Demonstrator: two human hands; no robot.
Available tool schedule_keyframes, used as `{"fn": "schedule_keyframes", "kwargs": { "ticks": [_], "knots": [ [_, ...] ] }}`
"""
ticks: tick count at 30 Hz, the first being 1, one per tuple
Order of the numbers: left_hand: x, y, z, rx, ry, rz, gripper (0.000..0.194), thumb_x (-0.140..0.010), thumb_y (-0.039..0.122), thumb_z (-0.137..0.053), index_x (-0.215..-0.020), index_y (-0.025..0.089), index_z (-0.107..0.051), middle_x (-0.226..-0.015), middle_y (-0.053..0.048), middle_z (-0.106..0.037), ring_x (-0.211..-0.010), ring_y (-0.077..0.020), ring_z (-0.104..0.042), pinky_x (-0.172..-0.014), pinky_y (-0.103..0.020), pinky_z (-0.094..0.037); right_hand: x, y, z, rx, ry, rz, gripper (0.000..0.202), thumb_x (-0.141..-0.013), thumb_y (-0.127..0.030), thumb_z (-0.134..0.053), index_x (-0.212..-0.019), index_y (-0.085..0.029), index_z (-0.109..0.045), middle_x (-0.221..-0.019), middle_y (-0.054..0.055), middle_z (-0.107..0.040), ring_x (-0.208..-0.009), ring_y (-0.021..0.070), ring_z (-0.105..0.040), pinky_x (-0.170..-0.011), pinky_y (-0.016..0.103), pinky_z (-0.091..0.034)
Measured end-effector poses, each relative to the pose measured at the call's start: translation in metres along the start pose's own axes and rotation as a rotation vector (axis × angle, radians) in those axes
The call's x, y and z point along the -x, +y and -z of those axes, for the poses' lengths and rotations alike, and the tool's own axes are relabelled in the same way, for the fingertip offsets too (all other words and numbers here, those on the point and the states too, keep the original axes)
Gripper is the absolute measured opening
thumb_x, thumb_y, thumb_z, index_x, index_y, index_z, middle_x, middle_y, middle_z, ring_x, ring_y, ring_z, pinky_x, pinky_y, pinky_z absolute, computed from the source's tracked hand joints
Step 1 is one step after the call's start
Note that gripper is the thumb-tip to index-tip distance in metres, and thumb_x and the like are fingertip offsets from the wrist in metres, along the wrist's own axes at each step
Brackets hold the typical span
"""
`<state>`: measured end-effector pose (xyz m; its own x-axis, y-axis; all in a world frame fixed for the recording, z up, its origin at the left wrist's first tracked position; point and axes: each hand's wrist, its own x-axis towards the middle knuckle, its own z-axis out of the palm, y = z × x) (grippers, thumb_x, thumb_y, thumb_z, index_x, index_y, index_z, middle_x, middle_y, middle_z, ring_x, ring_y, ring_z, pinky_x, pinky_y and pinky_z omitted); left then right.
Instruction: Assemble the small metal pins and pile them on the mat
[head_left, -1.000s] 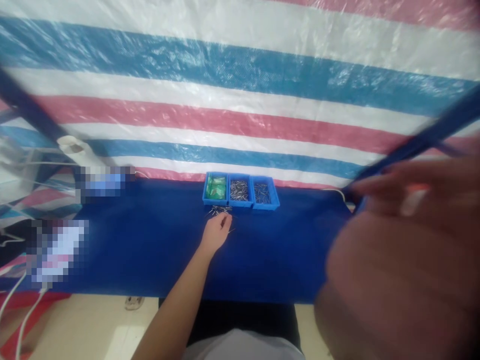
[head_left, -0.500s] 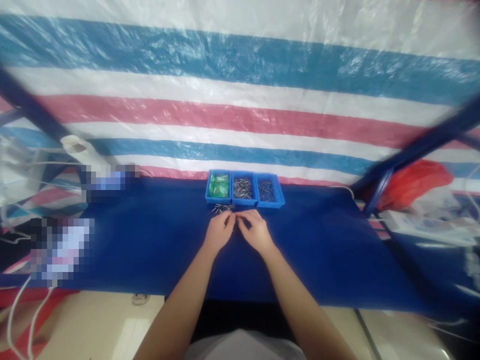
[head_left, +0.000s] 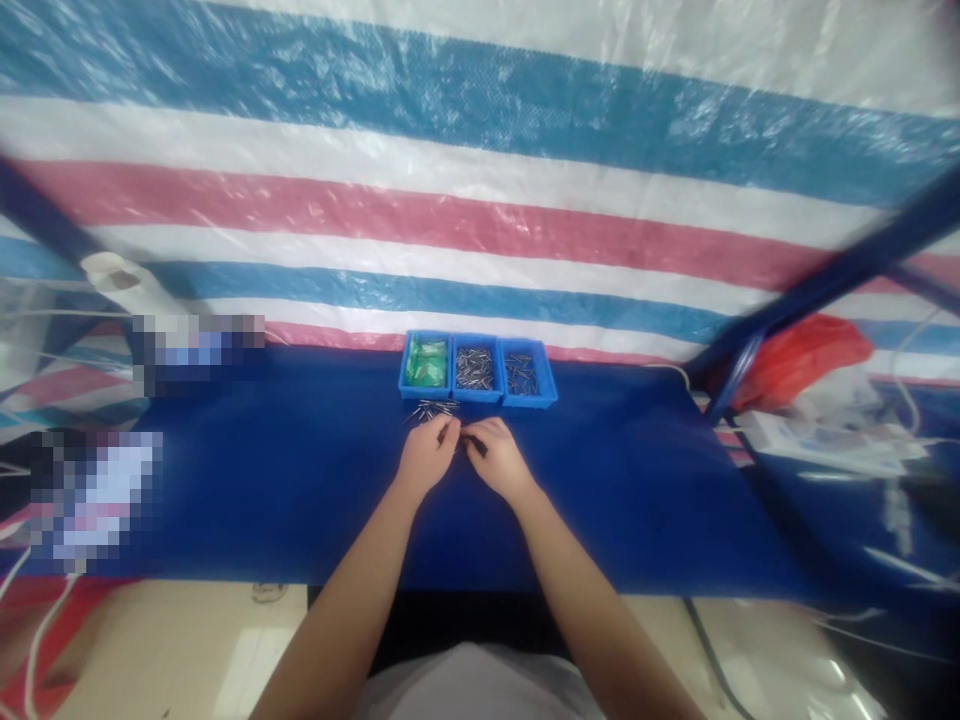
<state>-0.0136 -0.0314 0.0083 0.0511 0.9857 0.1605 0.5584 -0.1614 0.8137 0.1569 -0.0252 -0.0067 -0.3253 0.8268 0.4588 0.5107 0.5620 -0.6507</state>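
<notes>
Both hands meet over the blue table (head_left: 645, 500), just in front of three small blue bins. My left hand (head_left: 430, 452) is closed, thumb and fingers pinched together; what it holds is too small to make out. Beside it my right hand (head_left: 496, 455) is closed too, fingertips almost touching the left ones, its contents hidden. A loose pile of thin metal pins (head_left: 433, 409) lies just beyond my left hand. The left bin holds green plastic packets (head_left: 427, 364), the middle bin many metal pins (head_left: 475, 369), the right bin fewer metal pins (head_left: 521, 375).
A striped plastic sheet (head_left: 480, 240) hangs behind the table. Blue metal bars slant at both sides. A white roll (head_left: 124, 280) stands at the left, near blurred-out items. At the right are a red plastic bag (head_left: 810, 360) and white packages with cables.
The view has shifted slightly, so the bins and table appear a little further left and higher. My hands remain together in front of the bins, with the fingers slightly changed in pose.
</notes>
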Motion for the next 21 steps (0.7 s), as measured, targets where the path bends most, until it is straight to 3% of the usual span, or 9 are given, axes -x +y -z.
{"fn": "schedule_keyframes", "kwargs": {
  "ticks": [5,12,21],
  "knots": [
    [0.000,0.002,0.001,0.008,0.009,0.010,0.033,-0.099,0.042,-0.046,-0.086,0.020,-0.066,-0.075,0.000,-0.068,-0.064,-0.0123,-0.058,-0.064,-0.025,-0.040,0.000,-0.003,0.003,-0.054,0.007,-0.018,0.023,-0.091,-0.011,-0.056,-0.099,-0.022,-0.074,-0.098,0.006,-0.077,-0.096,0.0257,-0.062,-0.092,0.045,-0.052],
    [-0.001,0.001,-0.001,-0.019,-0.005,0.006,0.033,-0.099,0.044,-0.046,-0.086,0.021,-0.066,-0.076,0.001,-0.069,-0.065,-0.0126,-0.059,-0.065,-0.026,-0.040,0.000,-0.007,0.009,-0.022,-0.130,-0.050,0.032,-0.077,-0.005,-0.064,-0.102,-0.023,-0.072,-0.103,0.004,-0.076,-0.103,0.0269,-0.059,-0.095,0.046,-0.046],
    [-0.003,0.002,-0.001,-0.053,-0.018,0.026,0.034,-0.100,0.045,-0.045,-0.086,0.022,-0.065,-0.077,0.000,-0.069,-0.069,-0.0134,-0.060,-0.067,-0.026,-0.041,-0.002,-0.011,0.010,0.032,-0.153,-0.072,0.021,-0.079,-0.004,-0.063,-0.088,-0.022,-0.070,-0.093,0.004,-0.074,-0.102,0.0261,-0.057,-0.091,0.042,-0.043]
  ]
}}
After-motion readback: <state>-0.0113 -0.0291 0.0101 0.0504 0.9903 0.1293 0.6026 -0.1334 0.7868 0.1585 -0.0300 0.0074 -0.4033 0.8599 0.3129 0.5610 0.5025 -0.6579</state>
